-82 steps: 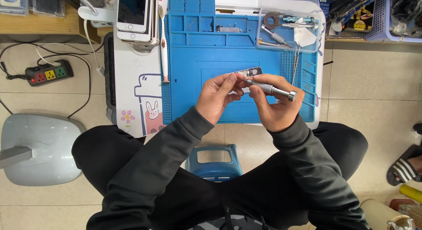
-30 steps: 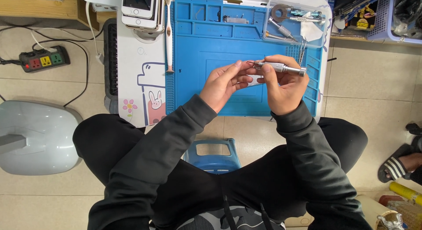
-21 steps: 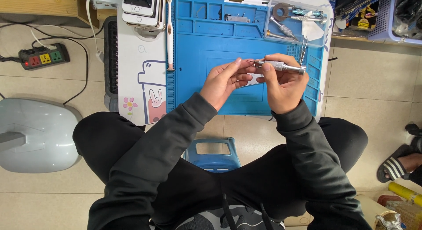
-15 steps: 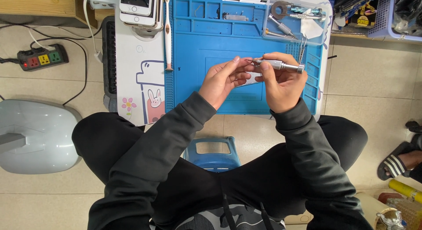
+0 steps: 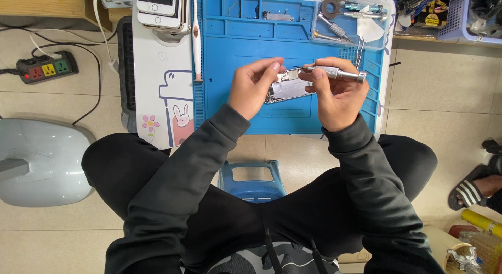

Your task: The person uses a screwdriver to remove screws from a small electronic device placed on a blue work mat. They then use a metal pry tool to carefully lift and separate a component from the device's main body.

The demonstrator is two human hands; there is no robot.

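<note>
Head view: your left hand (image 5: pixel 254 88) pinches the phone board (image 5: pixel 286 86); your right hand (image 5: pixel 334 94) grips the precision screwdriver (image 5: pixel 334 73), shaft level, tip pointing left at it.

Both hands meet above a work mat (image 5: pixel 230 112) on the tabletop (image 5: pixel 162 96). Between the left hand (image 5: pixel 252 87) and right hand (image 5: pixel 332 96) sits a small phone part (image 5: pixel 286 88), with a screwdriver (image 5: pixel 334 73) lying across the right hand's fingers. Beyond the right hand lies a tool tray (image 5: pixel 350 17). Left of the left hand lies a toothbrush (image 5: pixel 196 38), then stacked phones (image 5: pixel 159 7). Further left, on the floor, a power strip (image 5: pixel 46 70).
</note>
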